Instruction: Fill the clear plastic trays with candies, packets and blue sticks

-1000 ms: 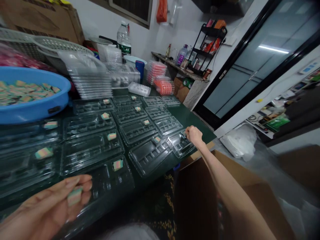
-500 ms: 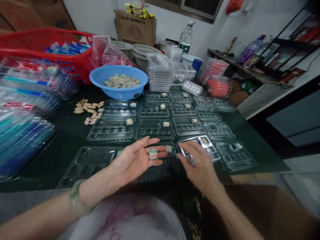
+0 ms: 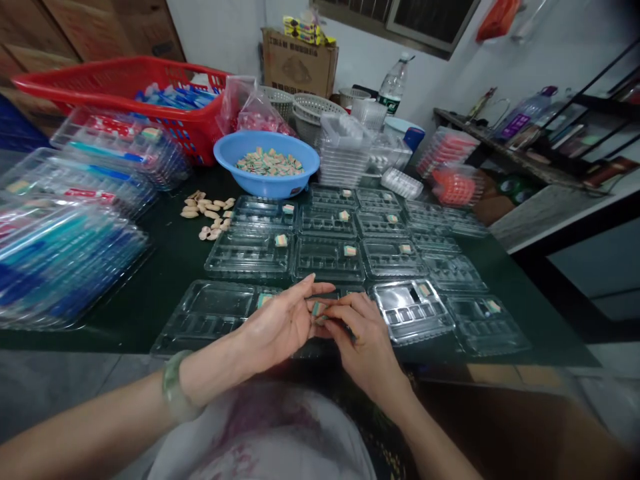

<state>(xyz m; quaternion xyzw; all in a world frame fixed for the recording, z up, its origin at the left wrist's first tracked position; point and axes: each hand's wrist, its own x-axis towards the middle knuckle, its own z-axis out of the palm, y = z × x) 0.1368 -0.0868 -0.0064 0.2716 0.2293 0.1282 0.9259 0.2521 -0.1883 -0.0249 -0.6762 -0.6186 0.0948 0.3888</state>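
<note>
My left hand (image 3: 285, 320) lies palm up over the near trays, cradling small green, white and pink striped blocks (image 3: 317, 309) that look like erasers. Reaching in from the right, my right hand (image 3: 364, 333) has thumb and fingertips closed on a block at my left fingers. The hands hide most of the tray beneath them. Right of them sits a clear compartment tray (image 3: 413, 317) with one striped block (image 3: 425, 290) in its upper right pocket. Another clear tray (image 3: 207, 313) lies left, its block partly behind my left hand.
Rows of clear trays (image 3: 327, 260) cover the middle. Behind stands a blue basin (image 3: 265, 183) of striped blocks, beside a red basket (image 3: 150, 110) and stacked clear trays (image 3: 343, 160). Filled packs (image 3: 70, 267) are piled left, near peanuts (image 3: 207, 212). A water bottle (image 3: 395, 87) stands at the back.
My right hand has moved left from the bright tray to the blocks in my left hand. That tray now shows uncovered with its block. The view has shifted slightly left.
</note>
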